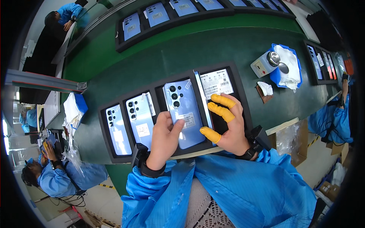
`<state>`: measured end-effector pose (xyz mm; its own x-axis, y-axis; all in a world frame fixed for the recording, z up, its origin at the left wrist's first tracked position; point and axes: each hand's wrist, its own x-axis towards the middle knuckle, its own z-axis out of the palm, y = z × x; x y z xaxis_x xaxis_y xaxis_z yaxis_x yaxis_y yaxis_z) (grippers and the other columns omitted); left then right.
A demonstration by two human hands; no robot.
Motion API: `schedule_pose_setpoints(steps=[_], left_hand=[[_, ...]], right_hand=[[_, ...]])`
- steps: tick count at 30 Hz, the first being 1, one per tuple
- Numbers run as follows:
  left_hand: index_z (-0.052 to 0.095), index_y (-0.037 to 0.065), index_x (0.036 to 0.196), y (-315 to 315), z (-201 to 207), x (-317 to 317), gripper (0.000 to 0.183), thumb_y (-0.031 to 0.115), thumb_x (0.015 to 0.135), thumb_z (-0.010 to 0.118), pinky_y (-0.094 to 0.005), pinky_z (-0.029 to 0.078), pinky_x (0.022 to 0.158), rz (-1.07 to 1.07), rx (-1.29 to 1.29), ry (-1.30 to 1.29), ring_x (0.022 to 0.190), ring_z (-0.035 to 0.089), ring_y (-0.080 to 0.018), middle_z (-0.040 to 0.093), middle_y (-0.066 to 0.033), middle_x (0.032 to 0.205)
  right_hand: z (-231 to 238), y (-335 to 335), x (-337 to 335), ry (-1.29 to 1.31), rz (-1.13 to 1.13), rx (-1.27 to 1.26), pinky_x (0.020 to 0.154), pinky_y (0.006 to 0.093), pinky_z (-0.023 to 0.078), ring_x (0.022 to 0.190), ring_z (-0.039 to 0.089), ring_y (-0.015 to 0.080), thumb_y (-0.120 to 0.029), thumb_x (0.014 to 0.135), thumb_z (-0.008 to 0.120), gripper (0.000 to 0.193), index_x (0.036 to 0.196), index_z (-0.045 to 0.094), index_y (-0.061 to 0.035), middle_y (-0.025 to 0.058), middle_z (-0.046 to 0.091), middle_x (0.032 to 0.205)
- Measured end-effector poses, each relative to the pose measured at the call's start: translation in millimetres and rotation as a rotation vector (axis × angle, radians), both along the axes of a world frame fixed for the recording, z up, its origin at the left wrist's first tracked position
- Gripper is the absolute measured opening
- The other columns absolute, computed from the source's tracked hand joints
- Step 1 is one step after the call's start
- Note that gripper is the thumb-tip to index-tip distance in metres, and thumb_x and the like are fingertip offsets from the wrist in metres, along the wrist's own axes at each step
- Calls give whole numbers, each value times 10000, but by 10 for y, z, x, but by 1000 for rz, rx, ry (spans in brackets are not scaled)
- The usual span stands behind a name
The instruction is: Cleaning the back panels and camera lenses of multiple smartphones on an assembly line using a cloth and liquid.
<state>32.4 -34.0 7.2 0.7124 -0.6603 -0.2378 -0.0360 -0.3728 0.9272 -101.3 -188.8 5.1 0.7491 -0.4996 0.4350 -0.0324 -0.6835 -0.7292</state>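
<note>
My left hand (165, 138) grips a light-blue phone (186, 135) by its left side, thumb on the back beside a pale label. This phone lies camera side up over a black foam tray (104, 131). Yellow finger cots cover the thumb and two fingers of my right hand (230, 123). Between them a second phone (200, 93) stands on its long edge, its narrow side toward me. Behind it a white printed label sheet (218, 81) lies in the rightmost slot. Two more blue phones, one at far left (118, 135) and one beside it (142, 130), rest in their slots.
More phone-filled trays stand at the back (175, 19) and right (323, 81) of the green table (163, 57). A metal-topped bottle (262, 66), a blue bin (298, 78) of white cloths and another bin (80, 102) are nearby. Co-workers sit left (72, 178) and right (332, 121).
</note>
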Motion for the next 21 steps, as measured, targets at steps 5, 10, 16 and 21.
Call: schedule_pose_setpoints(steps=[5,10,16,21], left_hand=[[467,-20,1173,41,68,-9,218,48,969,496,-263,460,862,133,-240,265,977,604,-130,645,-117,1080],[490,16,1254,55,173,-17,280,141,1025,389,-287,414,957,277,-453,558,1083,551,-124,604,-73,1174],[497,33,1200,-8,163,-75,379,347,1000,429,-226,363,462,226,-349,714,522,450,-101,474,-20,658],[483,37,1195,16,133,-89,385,365,1007,408,-211,361,459,201,-362,709,504,445,-86,467,-8,646]], right_hand=[[-25,-4,17,-11,8,1,1022,453,304,1205,451,317,-300,679,820,538,1135,631,-87,80,549,1242],[2,-4,24,-15,17,5,1015,439,316,1198,457,312,-301,659,830,557,1130,635,-76,75,559,1223],[0,6,2,-19,1,-5,1000,425,335,1186,468,315,-294,640,844,580,1133,639,-70,72,569,1180],[-18,10,-5,-29,12,-13,991,423,343,1181,470,315,-288,641,844,582,1137,636,-65,80,563,1182]])
